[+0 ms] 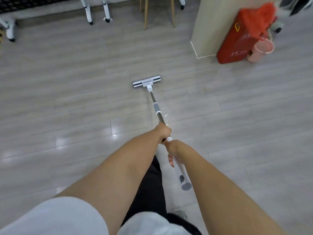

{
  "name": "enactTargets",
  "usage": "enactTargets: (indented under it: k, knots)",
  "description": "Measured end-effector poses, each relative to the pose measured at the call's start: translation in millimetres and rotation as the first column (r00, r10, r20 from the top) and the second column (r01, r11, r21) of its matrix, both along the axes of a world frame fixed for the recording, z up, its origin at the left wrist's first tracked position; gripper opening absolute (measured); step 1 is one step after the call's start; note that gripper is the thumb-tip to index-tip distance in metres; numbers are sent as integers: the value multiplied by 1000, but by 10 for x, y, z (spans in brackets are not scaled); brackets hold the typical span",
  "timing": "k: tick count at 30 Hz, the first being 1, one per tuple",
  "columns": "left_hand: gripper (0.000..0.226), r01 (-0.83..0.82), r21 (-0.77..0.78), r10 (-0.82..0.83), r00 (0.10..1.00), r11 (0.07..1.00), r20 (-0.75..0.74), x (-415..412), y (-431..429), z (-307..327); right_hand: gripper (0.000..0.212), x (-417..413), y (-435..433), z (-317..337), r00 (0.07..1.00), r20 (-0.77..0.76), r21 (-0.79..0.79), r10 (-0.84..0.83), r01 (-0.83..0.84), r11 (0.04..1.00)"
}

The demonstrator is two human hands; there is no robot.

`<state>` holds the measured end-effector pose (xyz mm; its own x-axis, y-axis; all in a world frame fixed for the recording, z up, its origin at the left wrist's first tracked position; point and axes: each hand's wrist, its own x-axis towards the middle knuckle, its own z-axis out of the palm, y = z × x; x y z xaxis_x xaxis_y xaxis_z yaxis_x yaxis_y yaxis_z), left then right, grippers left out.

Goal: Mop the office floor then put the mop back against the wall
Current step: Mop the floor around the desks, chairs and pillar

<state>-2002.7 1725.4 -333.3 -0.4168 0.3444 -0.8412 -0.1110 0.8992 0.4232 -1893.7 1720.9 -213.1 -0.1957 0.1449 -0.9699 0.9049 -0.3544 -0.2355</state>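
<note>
A flat mop with a white and grey head lies on the pale grey plank floor ahead of me. Its metal pole runs back towards me. My left hand grips the pole further down. My right hand grips the white upper handle just behind it. The grey handle end sticks out below my right hand.
A beige wall corner stands at the back right, with a red bag and a pink bucket leaning beside it. White chair bases on castors and wooden chair legs line the far side. Wet sheen shows on the floor at left.
</note>
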Motion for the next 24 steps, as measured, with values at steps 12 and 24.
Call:
enactTargets:
  k: [12, 24]
  knots:
    - [48, 15, -59, -16, 1000, 998, -20, 1517, -907, 394, 48, 1493, -867, 393, 998, -30, -4, -47, 47, 999]
    - [50, 29, -64, -33, 998, 998, -58, 684, -370, 136, 39, 642, -362, 55, 998, -7, 67, -63, 63, 996]
